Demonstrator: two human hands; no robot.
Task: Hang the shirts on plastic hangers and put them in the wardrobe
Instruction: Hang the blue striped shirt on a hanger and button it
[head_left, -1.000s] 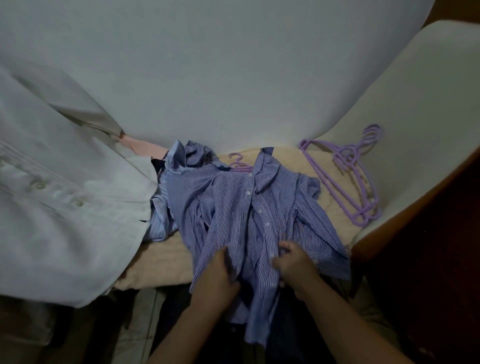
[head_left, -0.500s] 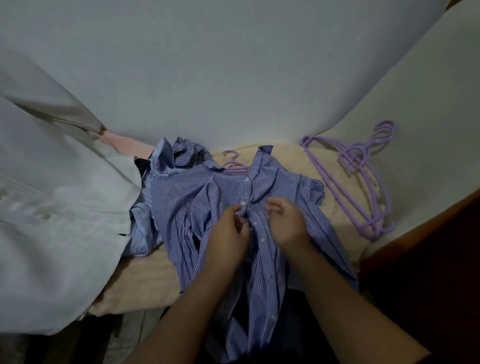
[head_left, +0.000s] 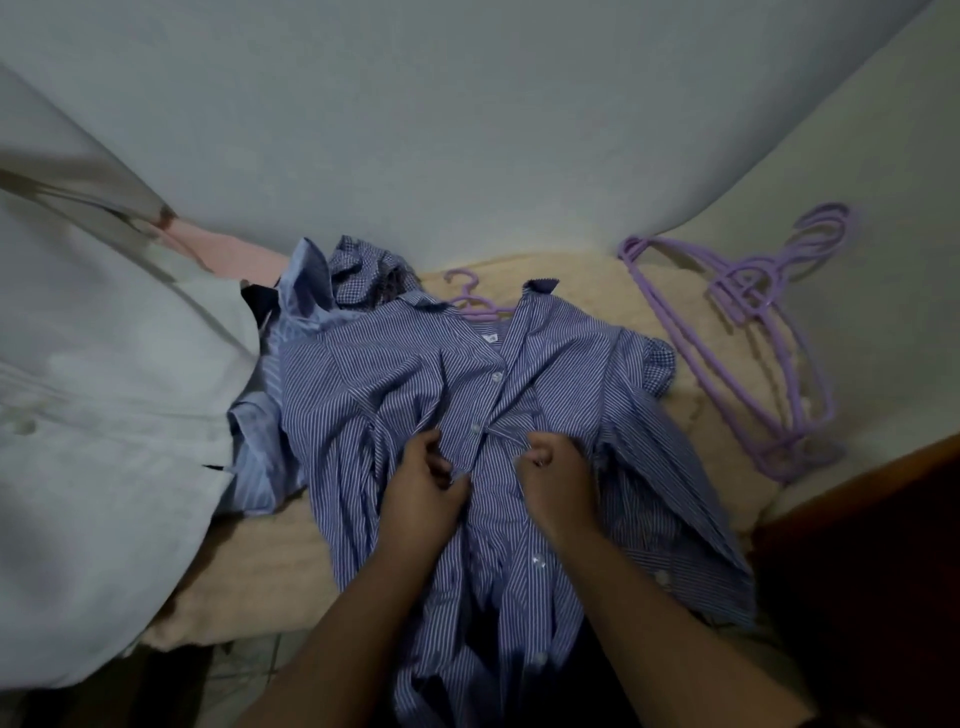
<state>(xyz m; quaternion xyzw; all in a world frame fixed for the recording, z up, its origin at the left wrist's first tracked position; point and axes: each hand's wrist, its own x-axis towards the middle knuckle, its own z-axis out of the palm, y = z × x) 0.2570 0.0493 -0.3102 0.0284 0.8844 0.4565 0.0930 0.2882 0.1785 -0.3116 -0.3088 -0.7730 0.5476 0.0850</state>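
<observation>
On fuzzy beige blanket (head_left: 571, 280), 2 hands (head_left: 423, 499) (head_left: 558, 483) pinching crumpled striped cotton shirt (head_left: 384, 395) placket

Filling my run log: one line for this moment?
left hand grips placket | right hand grips placket | striped shirt on hanger | spare hangers right

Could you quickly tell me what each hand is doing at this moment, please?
Left hand: fingers curled, pinching the front placket of the striped shirt.
Right hand: fingers curled, gripping the same shirt's other front edge.
</observation>
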